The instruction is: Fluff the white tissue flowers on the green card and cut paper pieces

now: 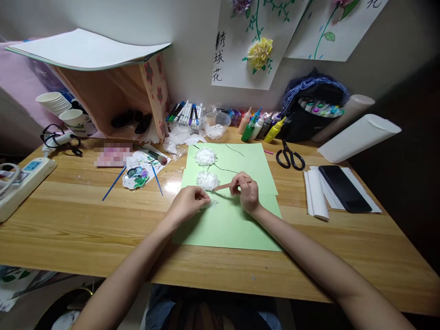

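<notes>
My right hand (pixel 245 190) is closed round a slim pinkish-brown tool (pixel 224 186); its exact kind does not show. The tool's tip points left, at the lower edge of the nearer white ruffled flower (pixel 207 180). My left hand (pixel 191 201) has thumb and fingers pinched together just below that flower. Whatever is in the pinch is hidden. Behind lies a second white flower (pixel 205 156). Both flowers rest on a light green sheet (pixel 254 160) with thin dark curved lines, which overlaps another green sheet (pixel 227 233) on the wooden table.
Black scissors (pixel 290 158), a phone (pixel 343 188) and folded white paper (pixel 316 195) lie right. Paint bottles (pixel 274 131), markers (pixel 185 113) and a clear bowl (pixel 216 124) stand behind. To the left are a paint palette (pixel 136 177), brushes and a power strip (pixel 27 183).
</notes>
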`<action>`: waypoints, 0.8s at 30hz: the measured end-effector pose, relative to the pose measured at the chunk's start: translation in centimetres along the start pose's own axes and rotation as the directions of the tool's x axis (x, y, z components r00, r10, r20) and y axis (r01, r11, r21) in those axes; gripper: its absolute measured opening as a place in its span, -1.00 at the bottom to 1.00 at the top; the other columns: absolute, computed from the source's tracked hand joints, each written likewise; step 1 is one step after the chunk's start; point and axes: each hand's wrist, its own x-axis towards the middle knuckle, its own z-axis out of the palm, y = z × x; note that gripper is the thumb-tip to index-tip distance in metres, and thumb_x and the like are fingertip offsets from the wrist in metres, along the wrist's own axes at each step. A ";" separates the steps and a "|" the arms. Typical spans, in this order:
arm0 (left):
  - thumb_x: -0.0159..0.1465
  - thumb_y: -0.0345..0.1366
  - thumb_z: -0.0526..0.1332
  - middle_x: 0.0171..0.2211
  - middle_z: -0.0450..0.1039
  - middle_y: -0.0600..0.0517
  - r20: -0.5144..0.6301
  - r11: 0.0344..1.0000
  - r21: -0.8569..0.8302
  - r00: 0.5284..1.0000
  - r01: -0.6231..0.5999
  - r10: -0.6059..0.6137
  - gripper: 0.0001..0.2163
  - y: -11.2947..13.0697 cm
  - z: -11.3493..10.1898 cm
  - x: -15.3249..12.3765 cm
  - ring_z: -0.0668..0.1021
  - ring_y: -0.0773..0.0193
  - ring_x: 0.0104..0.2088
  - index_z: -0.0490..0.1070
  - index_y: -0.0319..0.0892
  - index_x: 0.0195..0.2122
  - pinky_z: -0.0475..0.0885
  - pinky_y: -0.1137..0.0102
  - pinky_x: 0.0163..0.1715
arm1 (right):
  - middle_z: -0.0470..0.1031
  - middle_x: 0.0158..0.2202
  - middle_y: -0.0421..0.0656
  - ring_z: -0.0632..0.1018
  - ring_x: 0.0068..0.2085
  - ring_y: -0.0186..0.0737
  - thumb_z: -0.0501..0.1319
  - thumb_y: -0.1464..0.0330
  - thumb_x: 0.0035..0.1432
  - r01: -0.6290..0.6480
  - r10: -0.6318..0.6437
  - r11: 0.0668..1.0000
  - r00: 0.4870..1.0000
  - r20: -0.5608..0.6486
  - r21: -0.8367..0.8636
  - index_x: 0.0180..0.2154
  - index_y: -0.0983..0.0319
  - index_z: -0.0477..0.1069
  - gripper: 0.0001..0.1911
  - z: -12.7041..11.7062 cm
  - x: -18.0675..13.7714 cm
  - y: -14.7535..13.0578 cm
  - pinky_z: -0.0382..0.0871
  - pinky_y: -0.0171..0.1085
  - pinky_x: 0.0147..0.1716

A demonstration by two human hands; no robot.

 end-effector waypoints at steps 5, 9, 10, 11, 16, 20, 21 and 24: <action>0.15 -0.28 0.19 -0.36 0.56 0.04 -0.239 0.976 0.217 0.970 0.007 0.046 -0.90 1.0 1.1 -0.8 0.52 0.21 -0.35 0.50 -0.10 -0.43 0.26 0.39 -0.43 | 0.32 -0.66 -0.27 0.33 -0.62 -0.38 0.00 0.14 0.28 -0.056 0.057 0.998 0.997 -0.058 0.032 -0.47 0.20 0.30 -0.63 0.1 0.3 -0.1 0.18 -0.36 -0.64; 0.19 -0.31 0.18 -0.33 0.55 0.03 -0.319 0.958 0.285 0.941 -0.018 0.113 -0.91 1.5 1.6 -0.9 0.51 0.19 -0.34 0.48 -0.09 -0.39 0.26 0.36 -0.41 | 0.33 -0.68 -0.27 0.33 -0.63 -0.37 0.03 0.08 0.24 -0.098 0.101 0.994 0.991 -0.092 0.042 -0.47 0.19 0.30 -0.62 0.3 0.3 -0.4 0.19 -0.37 -0.64; 0.19 -0.31 0.17 -0.33 0.54 0.03 -0.330 0.953 0.301 0.935 -0.031 0.134 -0.91 1.5 1.7 -0.8 0.51 0.18 -0.33 0.47 -0.10 -0.38 0.26 0.35 -0.39 | 0.33 -0.68 -0.27 0.33 -0.63 -0.37 0.04 0.07 0.23 -0.100 0.103 0.994 0.990 -0.091 0.040 -0.47 0.19 0.30 -0.62 0.3 0.3 -0.4 0.20 -0.37 -0.64; 0.20 -0.31 0.17 -0.34 0.53 0.02 -0.340 0.947 0.318 0.928 -0.041 0.154 -0.91 1.5 1.8 -0.7 0.50 0.18 -0.32 0.46 -0.10 -0.38 0.27 0.35 -0.38 | 0.33 -0.68 -0.27 0.33 -0.63 -0.37 0.04 0.06 0.23 -0.099 0.102 0.994 0.991 -0.090 0.037 -0.47 0.19 0.30 -0.61 0.4 0.3 -0.5 0.20 -0.37 -0.64; 0.23 -0.28 0.15 -0.37 0.46 0.01 -0.375 0.888 0.453 0.888 -0.075 0.266 -0.89 1.5 2.3 -0.4 0.46 0.20 -0.31 0.43 -0.13 -0.39 0.26 0.34 -0.34 | 0.31 -0.66 -0.27 0.33 -0.62 -0.36 0.01 0.11 0.27 -0.026 0.027 1.000 0.993 -0.119 0.008 -0.49 0.18 0.29 -0.62 0.2 0.0 -0.6 0.17 -0.35 -0.64; 0.25 -0.28 0.14 -0.38 0.44 0.02 -0.390 0.841 0.535 0.857 -0.085 0.335 -0.89 1.3 2.5 -0.1 0.44 0.20 -0.31 0.41 -0.13 -0.38 0.24 0.33 -0.32 | 0.27 -0.67 -0.27 0.29 -0.64 -0.35 -0.02 0.19 0.30 0.110 -0.114 0.993 0.988 -0.101 -0.045 -0.52 0.17 0.26 -0.63 -0.2 -0.7 -0.6 0.14 -0.32 -0.64; 0.25 -0.28 0.14 -0.38 0.44 0.02 -0.394 0.833 0.547 0.852 -0.083 0.344 -0.89 1.2 2.6 0.0 0.44 0.20 -0.31 0.40 -0.13 -0.38 0.23 0.33 -0.32 | 0.26 -0.67 -0.27 0.28 -0.65 -0.35 -0.03 0.20 0.30 0.154 -0.158 0.986 0.985 -0.066 -0.069 -0.53 0.16 0.26 -0.63 -0.3 -0.9 -0.5 0.14 -0.31 -0.64; 0.26 -0.27 0.13 -0.37 0.44 0.03 -0.400 0.819 0.569 0.846 -0.072 0.352 -0.89 1.1 2.6 0.2 0.44 0.20 -0.30 0.39 -0.13 -0.38 0.23 0.32 -0.32 | 0.28 -0.66 -0.25 0.32 -0.63 -0.32 -0.05 0.23 0.30 0.318 -0.305 0.934 0.947 0.100 -0.163 -0.52 0.15 0.27 -0.64 -0.4 -1.2 -0.3 0.18 -0.29 -0.62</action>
